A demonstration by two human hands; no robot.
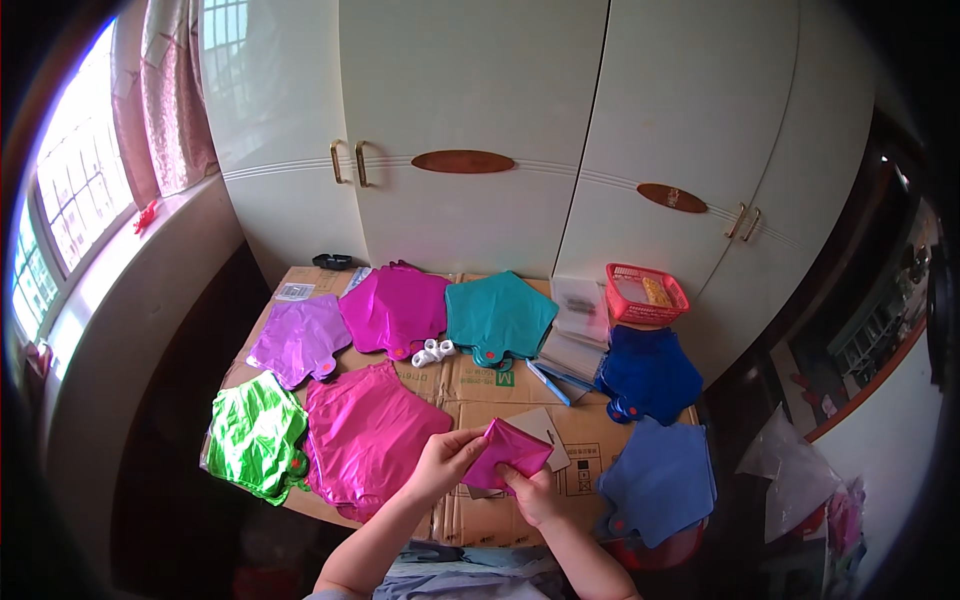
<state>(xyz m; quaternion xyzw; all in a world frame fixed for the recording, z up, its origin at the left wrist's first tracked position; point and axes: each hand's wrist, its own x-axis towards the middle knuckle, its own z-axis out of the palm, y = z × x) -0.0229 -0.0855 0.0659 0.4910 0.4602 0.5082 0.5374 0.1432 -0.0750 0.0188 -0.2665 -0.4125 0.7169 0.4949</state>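
Note:
A magenta foil sheet, seemingly a deflated foil balloon [512, 450], is folded into a small packet between my hands, above the near middle of the cardboard. My left hand [447, 462] pinches its upper left edge. My right hand [535, 492] grips its lower right part, thumb on top. Partly behind the packet lies a pale card [538, 435]. To the left of my hands spreads a large pile of flat pink foil balloons [370, 435]. A stack of dull blue ones [660, 480] lies to the right.
Around the cardboard [480, 400] lie green [258, 430], lilac [298, 340], purple [398, 308], teal [500, 312] and dark blue foil stacks [652, 372]. White tape rolls [433, 352], a blue pen [548, 382], clear plastic sleeves [575, 335] and a red basket [645, 312] sit among them. White cabinets [470, 90] stand behind.

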